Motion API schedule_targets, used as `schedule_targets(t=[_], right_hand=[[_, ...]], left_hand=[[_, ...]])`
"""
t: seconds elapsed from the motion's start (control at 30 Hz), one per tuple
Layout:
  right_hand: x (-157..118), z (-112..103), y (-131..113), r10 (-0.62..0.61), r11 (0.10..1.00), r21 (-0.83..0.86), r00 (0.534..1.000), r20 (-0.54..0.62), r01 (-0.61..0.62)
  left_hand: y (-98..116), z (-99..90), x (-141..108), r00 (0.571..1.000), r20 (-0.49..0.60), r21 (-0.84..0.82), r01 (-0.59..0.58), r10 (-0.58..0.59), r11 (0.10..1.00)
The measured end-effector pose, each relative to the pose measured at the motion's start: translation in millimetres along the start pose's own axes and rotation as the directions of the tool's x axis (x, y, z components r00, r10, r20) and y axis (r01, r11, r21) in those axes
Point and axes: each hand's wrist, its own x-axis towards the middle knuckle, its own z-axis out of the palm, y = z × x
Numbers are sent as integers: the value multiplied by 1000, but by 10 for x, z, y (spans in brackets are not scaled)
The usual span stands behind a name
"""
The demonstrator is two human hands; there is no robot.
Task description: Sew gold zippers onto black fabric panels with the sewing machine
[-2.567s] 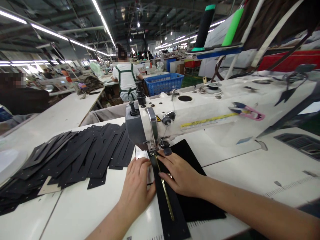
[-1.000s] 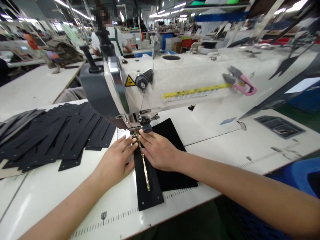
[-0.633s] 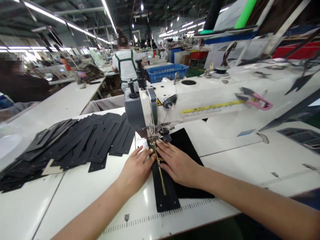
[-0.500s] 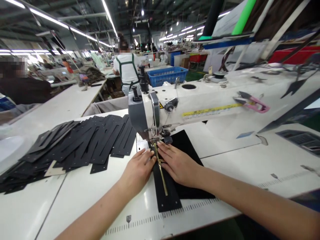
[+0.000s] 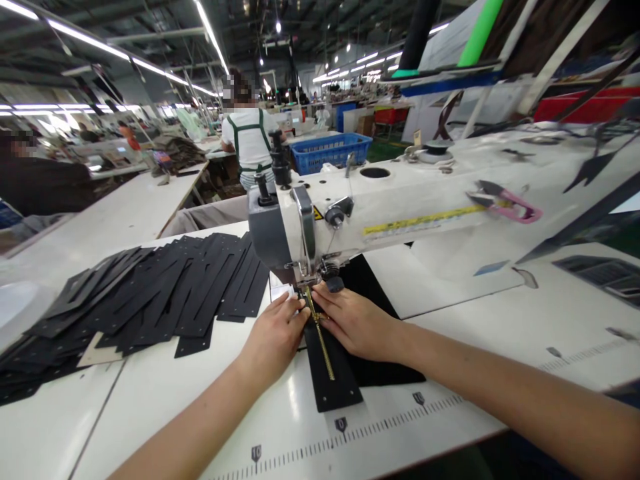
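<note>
A black panel (image 5: 336, 393) with a gold-toothed zipper (image 5: 324, 347) down its middle lies under the needle area of a white sewing machine (image 5: 425, 207). Beneath and to its right is a larger piece of black fabric (image 5: 387, 370). My left hand (image 5: 277, 330) rests on the panel's left edge close to the presser foot, fingers bent slightly and laid down, not wrapped round anything. On the other side, my right hand (image 5: 360, 320) lies flat over the panel and fabric, its fingertips near the foot and its thumb beside the zipper slider (image 5: 319, 317).
Several black slotted panels (image 5: 165, 293) are heaped on the table (image 5: 165, 393) at left. Pink-handled thread snips (image 5: 505, 200) sit on the machine arm. A printed ruler (image 5: 345, 433) runs along the front edge. Behind stand a blue crate (image 5: 330, 152) and a person (image 5: 250, 143).
The panel, zipper and black fabric have moved a little away from me, toward the machine, uncovering more of the ruler. Both hands stay on them. The camera view has shifted slightly.
</note>
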Motion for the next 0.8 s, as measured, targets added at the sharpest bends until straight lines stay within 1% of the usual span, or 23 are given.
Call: schedule_targets(t=[0.17,0.3,0.4,0.43,0.5,0.57,0.63,0.7,0.8], right_hand=[[64,20,101,-10,998,58,998,-63,14],[138,5,175,15,995,104,1000,-18,-13],[181,-17,191,32,988,154,999,-25,-28],[186,-18,180,50,986,160,998,-37,-43],[182,-5,134,126,982,153,990,-70,-114],[163,27,70,220,969,141,969,-108,-204],[143,66,15,285,954,137,948,-138,-267],[133,96,-13,311,947,128,939,-149,-294],[143,118,-4,338,940,102,929,-150,-325]], left_hand=[[-41,17,46,996,27,-46,85,-84,995],[-106,40,66,995,24,-56,96,-95,994],[-105,21,65,996,5,-38,89,-89,995],[-86,8,54,997,-1,-21,82,-82,996],[-22,-16,15,999,-9,27,51,-50,998],[56,-30,-36,1000,-22,73,15,-13,997],[119,-33,-75,1000,-29,88,-4,7,996],[151,-29,-93,999,-35,77,-2,5,997],[144,-24,-88,999,-49,57,6,-3,998]])
